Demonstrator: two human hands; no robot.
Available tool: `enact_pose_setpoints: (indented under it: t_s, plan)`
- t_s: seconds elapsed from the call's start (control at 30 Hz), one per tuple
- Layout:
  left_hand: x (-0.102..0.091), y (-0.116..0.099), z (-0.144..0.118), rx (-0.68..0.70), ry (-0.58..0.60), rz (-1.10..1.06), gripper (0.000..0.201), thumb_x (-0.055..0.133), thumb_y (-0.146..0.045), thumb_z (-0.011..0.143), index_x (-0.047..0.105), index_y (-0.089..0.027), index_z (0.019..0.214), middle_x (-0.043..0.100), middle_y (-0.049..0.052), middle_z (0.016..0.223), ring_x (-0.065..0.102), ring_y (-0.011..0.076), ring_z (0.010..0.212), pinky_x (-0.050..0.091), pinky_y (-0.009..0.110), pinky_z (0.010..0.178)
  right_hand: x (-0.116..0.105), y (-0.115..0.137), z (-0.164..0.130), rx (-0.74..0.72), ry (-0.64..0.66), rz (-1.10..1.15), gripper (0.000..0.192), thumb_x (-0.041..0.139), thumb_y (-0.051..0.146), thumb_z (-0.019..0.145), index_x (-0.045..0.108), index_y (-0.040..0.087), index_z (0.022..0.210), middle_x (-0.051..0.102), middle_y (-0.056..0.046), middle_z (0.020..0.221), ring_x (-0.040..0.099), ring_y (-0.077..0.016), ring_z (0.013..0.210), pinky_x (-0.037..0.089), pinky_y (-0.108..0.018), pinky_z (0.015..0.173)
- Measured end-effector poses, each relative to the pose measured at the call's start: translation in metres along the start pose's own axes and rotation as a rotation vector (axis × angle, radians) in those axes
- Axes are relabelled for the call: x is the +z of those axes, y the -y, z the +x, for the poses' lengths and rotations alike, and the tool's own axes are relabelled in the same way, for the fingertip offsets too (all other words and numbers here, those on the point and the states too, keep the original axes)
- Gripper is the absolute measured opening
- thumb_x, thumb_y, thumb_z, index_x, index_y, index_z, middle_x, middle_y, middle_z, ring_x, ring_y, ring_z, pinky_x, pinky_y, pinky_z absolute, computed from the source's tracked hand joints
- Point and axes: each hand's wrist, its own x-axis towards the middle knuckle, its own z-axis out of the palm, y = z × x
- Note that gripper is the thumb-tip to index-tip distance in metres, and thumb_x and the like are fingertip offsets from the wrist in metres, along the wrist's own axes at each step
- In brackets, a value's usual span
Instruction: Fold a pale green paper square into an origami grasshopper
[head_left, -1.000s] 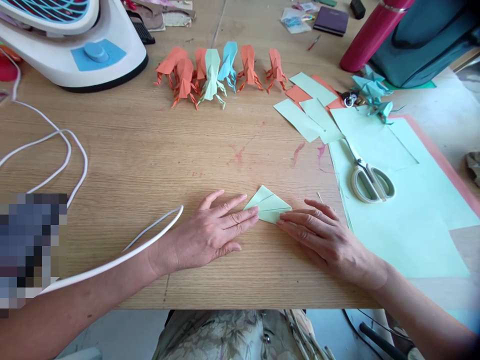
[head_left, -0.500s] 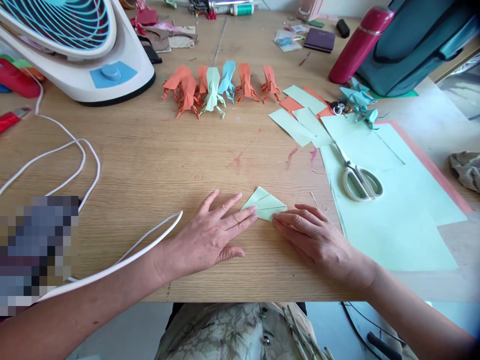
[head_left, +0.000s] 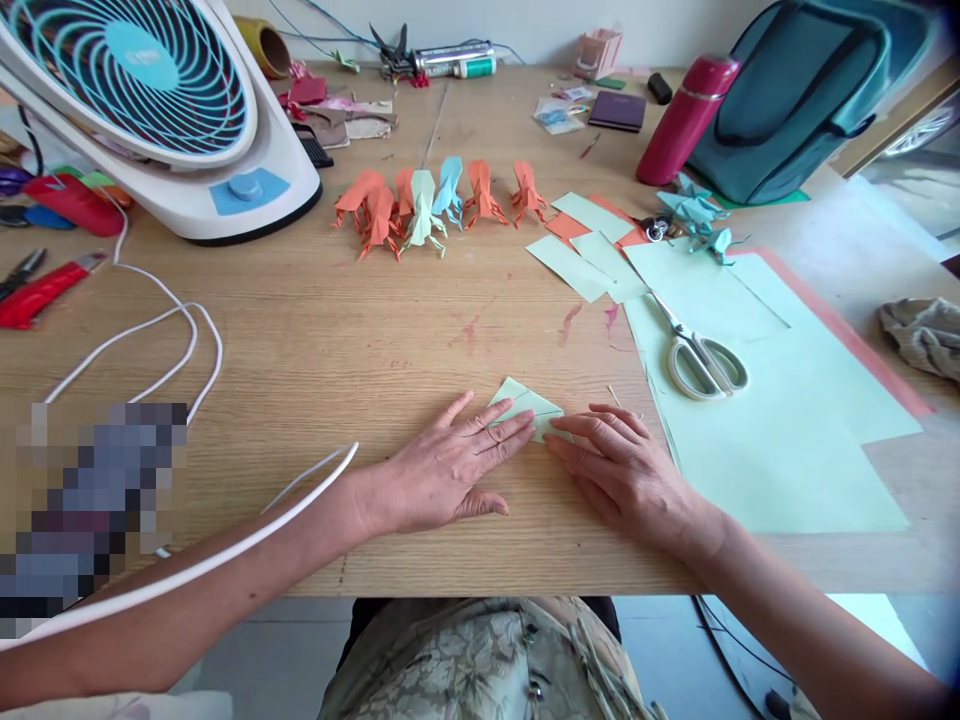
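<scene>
A small folded piece of pale green paper (head_left: 517, 395) lies on the wooden table in front of me, with crease lines across it. My left hand (head_left: 469, 455) rests flat with its fingers spread, the fingertips pressing on the paper's left and middle part. From the other side, my right hand (head_left: 630, 475) has bent fingers closed at the paper's right corner; its thumb is mostly hidden under the palm. A white cable (head_left: 247, 540) runs across my left forearm.
Several folded paper figures (head_left: 424, 215) stand farther back. At right, scissors (head_left: 705, 365) lie on large green sheets (head_left: 780, 440) beside small cut pieces (head_left: 566, 268). A fan (head_left: 277, 180), red bottle (head_left: 686, 125), teal bag (head_left: 795, 110) and red-handled cutter (head_left: 45, 292) surround the work area.
My left hand has slid right, covering more of the folded paper. My right fingers have bent more at its corner. The view has tilted up slightly.
</scene>
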Motion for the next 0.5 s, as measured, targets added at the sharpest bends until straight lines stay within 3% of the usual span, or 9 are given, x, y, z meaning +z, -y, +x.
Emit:
enact_pose_setpoints:
  t_s: [0.1, 0.2, 0.27, 0.33, 0.4, 0.5]
  plan:
    - [-0.002, -0.018, 0.002, -0.093, -0.036, 0.029, 0.076, 0.041, -0.061, 0.098, 0.03, -0.012, 0.155, 0.037, 0.016, 0.159, 0.028, 0.0348, 0.148, 0.022, 0.058, 0.116, 0.0, 0.0, -0.002, 0.065, -0.073, -0.007, 0.034, 0.051, 0.007, 0.093, 0.062, 0.016, 0.124, 0.068, -0.014, 0.118, 0.063, -0.025, 0.105, 0.05, -0.048, 0.097]
    - [-0.008, -0.033, 0.008, -0.219, -0.101, 0.058, 0.075, 0.044, -0.065, 0.095, 0.046, -0.01, 0.146, 0.052, 0.019, 0.147, 0.052, 0.0354, 0.122, 0.039, 0.053, 0.1, 0.001, 0.0, -0.003, 0.104, -0.109, 0.001, 0.038, 0.05, 0.006, 0.093, 0.061, 0.02, 0.127, 0.067, -0.012, 0.118, 0.064, -0.0238, 0.102, 0.049, -0.048, 0.097]
    - [-0.014, -0.034, 0.015, -0.22, -0.098, 0.082, 0.054, 0.052, -0.048, 0.098, 0.055, -0.011, 0.137, 0.064, 0.016, 0.128, 0.057, 0.032, 0.111, 0.045, 0.047, 0.091, 0.001, 0.001, -0.002, 0.113, -0.113, -0.001, 0.041, 0.049, 0.006, 0.094, 0.06, 0.022, 0.13, 0.067, -0.011, 0.118, 0.064, -0.0239, 0.103, 0.048, -0.048, 0.098]
    - [-0.019, -0.025, 0.02, -0.166, -0.093, 0.065, 0.029, 0.053, -0.025, 0.099, 0.062, -0.014, 0.125, 0.067, 0.012, 0.114, 0.06, 0.0261, 0.104, 0.047, 0.04, 0.089, 0.001, 0.001, -0.002, 0.114, -0.113, -0.007, 0.042, 0.049, 0.007, 0.093, 0.059, 0.022, 0.132, 0.068, -0.011, 0.117, 0.064, -0.0242, 0.103, 0.049, -0.048, 0.097]
    - [-0.022, -0.01, 0.024, -0.061, -0.143, 0.046, 0.023, 0.05, -0.013, 0.098, 0.067, -0.015, 0.113, 0.068, 0.01, 0.111, 0.062, 0.0227, 0.1, 0.048, 0.037, 0.087, 0.001, 0.001, -0.001, 0.119, -0.114, -0.01, 0.044, 0.049, 0.006, 0.093, 0.059, 0.022, 0.133, 0.068, -0.011, 0.117, 0.065, -0.0242, 0.102, 0.049, -0.047, 0.096]
    - [-0.023, 0.008, 0.025, 0.129, -0.179, 0.041, 0.03, 0.047, -0.009, 0.098, 0.062, -0.014, 0.124, 0.062, 0.012, 0.133, 0.054, 0.0234, 0.123, 0.046, 0.038, 0.102, 0.001, 0.001, -0.001, 0.128, -0.11, 0.005, 0.045, 0.048, 0.005, 0.093, 0.058, 0.023, 0.133, 0.067, -0.011, 0.117, 0.064, -0.0234, 0.102, 0.049, -0.046, 0.095]
